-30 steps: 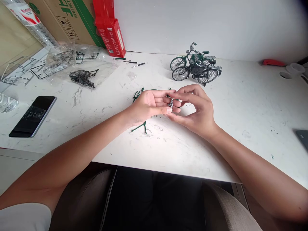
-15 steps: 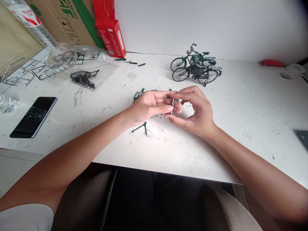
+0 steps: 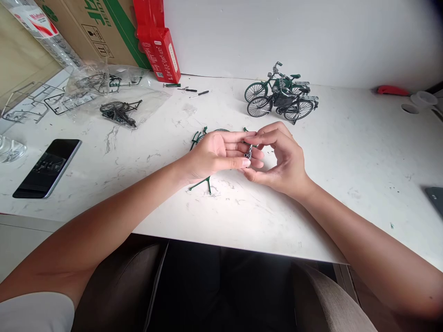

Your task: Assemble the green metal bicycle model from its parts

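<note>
- Turned between the fingers since the frame half a second ago, the small silver part (image 3: 249,151) now shows a knobbly side instead of a slim bright edge; both hands have shifted only slightly.
- It lies across the fingers of the left hand (image 3: 216,151), which is half open, palm up, its thumb pressing the part's near end down.
- Facing it, the right hand (image 3: 288,161) curves into a loose C, thumb and forefinger close about the part; I cannot tell whether their tips grip it.
- The part looks light and stiff, probably metal or plated plastic; smooth and tiny, it may slip or roll. Its thinner projections could be fragile, so the thicker middle seems the safer hold.
- Just nearer the body than the left wrist lies a green forked piece (image 3: 209,182); just beyond that wrist, other green parts (image 3: 195,139) lie partly hidden.
- Beyond the right hand stand two model bicycles (image 3: 285,100).
- Farther beyond the left hand lie slim tools (image 3: 199,93).
- Well out to its left are a clear bag (image 3: 150,108) with dark parts (image 3: 119,113) and, nearer, a phone (image 3: 47,168).
</note>
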Available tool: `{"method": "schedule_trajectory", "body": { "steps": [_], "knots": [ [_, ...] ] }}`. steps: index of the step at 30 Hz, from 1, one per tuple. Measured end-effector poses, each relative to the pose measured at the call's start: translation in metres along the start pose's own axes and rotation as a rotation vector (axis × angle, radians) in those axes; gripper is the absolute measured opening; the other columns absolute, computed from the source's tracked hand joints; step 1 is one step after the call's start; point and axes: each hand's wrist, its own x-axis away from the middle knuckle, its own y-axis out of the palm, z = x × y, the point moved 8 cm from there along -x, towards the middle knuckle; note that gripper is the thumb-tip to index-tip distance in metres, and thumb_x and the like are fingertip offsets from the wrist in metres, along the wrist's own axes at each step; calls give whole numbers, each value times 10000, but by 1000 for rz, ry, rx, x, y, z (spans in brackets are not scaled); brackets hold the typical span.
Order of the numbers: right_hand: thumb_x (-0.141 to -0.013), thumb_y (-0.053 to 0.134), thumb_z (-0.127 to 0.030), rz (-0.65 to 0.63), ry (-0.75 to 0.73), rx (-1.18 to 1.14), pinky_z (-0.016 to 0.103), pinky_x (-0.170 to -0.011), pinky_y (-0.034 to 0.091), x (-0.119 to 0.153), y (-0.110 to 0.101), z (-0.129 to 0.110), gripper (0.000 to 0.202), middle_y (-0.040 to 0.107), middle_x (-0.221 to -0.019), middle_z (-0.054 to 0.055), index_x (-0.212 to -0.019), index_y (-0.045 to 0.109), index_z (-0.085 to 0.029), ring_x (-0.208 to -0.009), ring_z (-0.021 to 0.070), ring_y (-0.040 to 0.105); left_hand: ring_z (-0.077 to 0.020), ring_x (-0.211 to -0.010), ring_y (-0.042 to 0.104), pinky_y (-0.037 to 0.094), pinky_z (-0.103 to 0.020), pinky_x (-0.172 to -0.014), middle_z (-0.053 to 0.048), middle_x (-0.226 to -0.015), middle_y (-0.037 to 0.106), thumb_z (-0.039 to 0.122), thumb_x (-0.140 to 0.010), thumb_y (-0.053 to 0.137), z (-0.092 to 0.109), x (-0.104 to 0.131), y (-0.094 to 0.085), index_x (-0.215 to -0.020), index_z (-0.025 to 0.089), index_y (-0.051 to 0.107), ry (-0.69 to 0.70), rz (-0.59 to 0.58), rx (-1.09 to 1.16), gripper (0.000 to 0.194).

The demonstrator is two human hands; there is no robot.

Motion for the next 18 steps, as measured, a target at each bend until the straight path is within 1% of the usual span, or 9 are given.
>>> {"method": "schedule_trajectory", "body": {
  "steps": [3, 6, 9, 14, 18],
  "knots": [
    [-770, 933, -573, -4, -7, -4, 531, -842, 630, 0, 1, 1, 519, 674, -1084, 72, -1186, 730, -337, -1031, 313, 669, -307, -1072, 822, 664, -482, -992, -152, -1136, 826, 274, -836, 931, 2, -1, 3, -1391, 150, 753, 12, -26, -1, 596],
    [-765, 933, -554, -3, -32, -33, 521, -843, 625, 0, 1, 1, 508, 661, -1069, 64, -1170, 722, -331, -1011, 302, 667, -308, -1117, 807, 664, -452, -968, -156, -1136, 828, 261, -842, 919, 1, -1, 4, -1410, 157, 752, 16, -48, 2, 601],
    [-757, 938, -552, -7, -9, -35, 524, -843, 625, 1, 1, 4, 508, 654, -1068, 65, -1159, 716, -335, -1017, 306, 664, -302, -1140, 799, 658, -420, -944, -153, -1146, 829, 253, -871, 888, 0, -1, 4, -1421, 170, 752, 15, -60, 5, 573],
    [-739, 948, -559, -6, 21, -40, 522, -827, 635, 2, 2, 4, 519, 642, -1068, 64, -1148, 715, -340, -1050, 316, 663, -293, -1056, 816, 656, -440, -937, -146, -1125, 826, 262, -877, 873, 2, 0, 6, -1422, 172, 757, 7, -69, 13, 564],
    [-734, 953, -516, -4, 7, -60, 496, -787, 643, 2, 2, 2, 507, 648, -1068, 64, -1144, 717, -335, -1050, 311, 664, -287, -1013, 822, 661, -454, -937, -141, -1104, 828, 276, -872, 878, 2, 0, 7, -1426, 174, 758, -2, -60, 6, 576]
  ]
}}
